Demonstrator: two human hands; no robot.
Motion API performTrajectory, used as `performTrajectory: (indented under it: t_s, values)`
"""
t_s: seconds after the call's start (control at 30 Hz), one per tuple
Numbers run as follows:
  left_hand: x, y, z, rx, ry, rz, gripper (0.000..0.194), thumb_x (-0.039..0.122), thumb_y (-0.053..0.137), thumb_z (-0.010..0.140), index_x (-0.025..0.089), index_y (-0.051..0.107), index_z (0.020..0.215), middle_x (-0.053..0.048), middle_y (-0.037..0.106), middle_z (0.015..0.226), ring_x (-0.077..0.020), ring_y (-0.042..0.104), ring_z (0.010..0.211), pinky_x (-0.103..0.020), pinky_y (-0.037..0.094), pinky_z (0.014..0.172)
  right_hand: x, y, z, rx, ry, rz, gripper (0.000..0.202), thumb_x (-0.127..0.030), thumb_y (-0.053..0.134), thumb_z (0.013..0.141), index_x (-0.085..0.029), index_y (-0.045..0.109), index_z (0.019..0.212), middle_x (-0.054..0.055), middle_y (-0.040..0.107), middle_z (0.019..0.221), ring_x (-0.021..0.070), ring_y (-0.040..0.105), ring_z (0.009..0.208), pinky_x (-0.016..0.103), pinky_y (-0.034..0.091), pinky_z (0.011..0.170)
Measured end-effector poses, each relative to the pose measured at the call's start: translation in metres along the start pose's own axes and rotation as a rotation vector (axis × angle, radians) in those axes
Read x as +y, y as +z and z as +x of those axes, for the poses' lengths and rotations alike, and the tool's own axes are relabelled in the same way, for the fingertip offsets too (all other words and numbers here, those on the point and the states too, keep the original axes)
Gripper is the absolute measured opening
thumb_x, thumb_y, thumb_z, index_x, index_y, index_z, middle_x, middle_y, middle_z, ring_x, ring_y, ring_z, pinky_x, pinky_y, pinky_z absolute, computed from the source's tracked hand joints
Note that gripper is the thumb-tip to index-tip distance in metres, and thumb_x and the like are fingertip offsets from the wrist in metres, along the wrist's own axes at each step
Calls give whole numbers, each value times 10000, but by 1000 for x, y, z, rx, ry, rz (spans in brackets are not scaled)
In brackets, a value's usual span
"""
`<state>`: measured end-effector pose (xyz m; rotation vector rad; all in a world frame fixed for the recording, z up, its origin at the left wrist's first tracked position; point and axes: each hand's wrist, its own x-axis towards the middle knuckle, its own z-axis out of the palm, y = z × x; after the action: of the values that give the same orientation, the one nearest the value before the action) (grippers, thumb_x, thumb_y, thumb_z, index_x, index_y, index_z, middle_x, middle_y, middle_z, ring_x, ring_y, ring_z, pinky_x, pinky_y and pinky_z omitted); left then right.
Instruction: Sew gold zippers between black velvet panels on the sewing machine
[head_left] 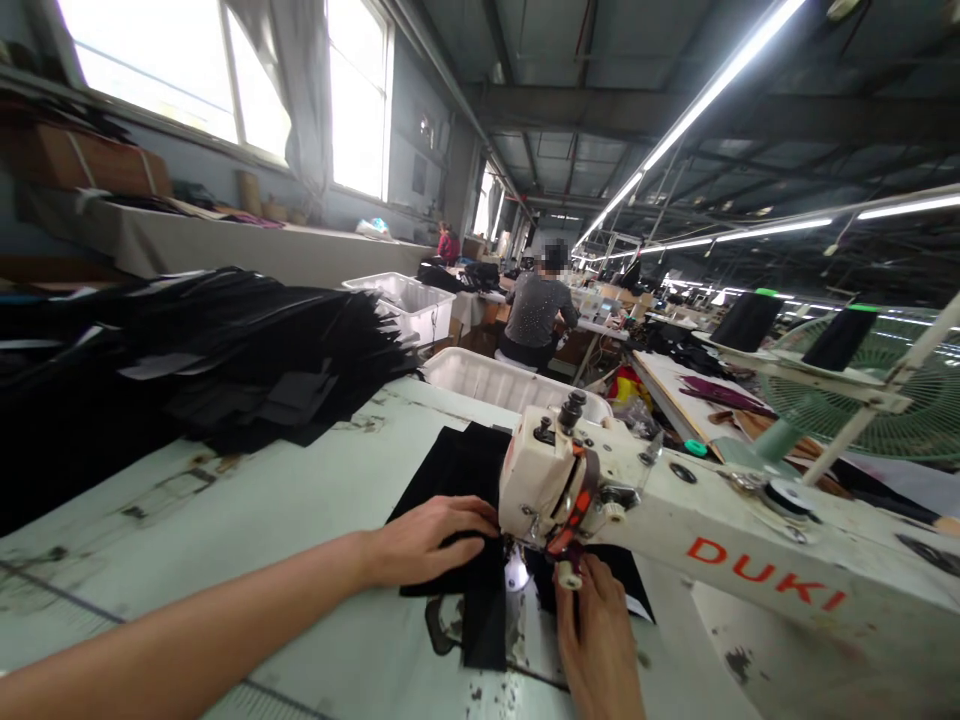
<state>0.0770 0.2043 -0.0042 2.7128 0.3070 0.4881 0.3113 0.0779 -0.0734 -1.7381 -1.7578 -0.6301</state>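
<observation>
My left hand (435,540) lies flat, fingers stretched out, on a black fabric piece (442,470) left of the needle. Beside the lit presser foot (516,570) is my right hand (600,625), its fingers drawn together on the black fabric (626,580) right of the needle; some fingertips are hidden by the machine head. The white sewing machine (637,500) has red lettering on its arm. A narrow black strip (485,625) extends toward me from under my left hand's side of the work.
A large heap of black cut pieces (247,350) covers the table's left side. White plastic bins (510,380) stand beyond the table edge. Black thread cones (750,318) and a green fan (885,370) are at right. A co-worker (536,310) sits ahead.
</observation>
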Motion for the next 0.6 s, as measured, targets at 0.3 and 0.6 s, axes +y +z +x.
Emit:
performTrajectory:
  t_s: [0.3,0.6]
  values:
    - [-46,-1,-29,86,-403,442,421,301,386,1013,123,478,1383,-258,460,1434,-384,405,1351,-672,329,1006,2,-11,-2,61,-17,77,471,-424,291,1029,-177,665,885,96,702,905,214,683,851,337,565,733]
    - [83,12,-190,48,-447,541,642,546,519,929,199,413,1459,-183,529,1367,-367,504,1241,-546,418,1020,-25,-42,-66,18,-266,215,259,-401,468,980,-241,657,902,39,695,912,160,689,826,251,555,716]
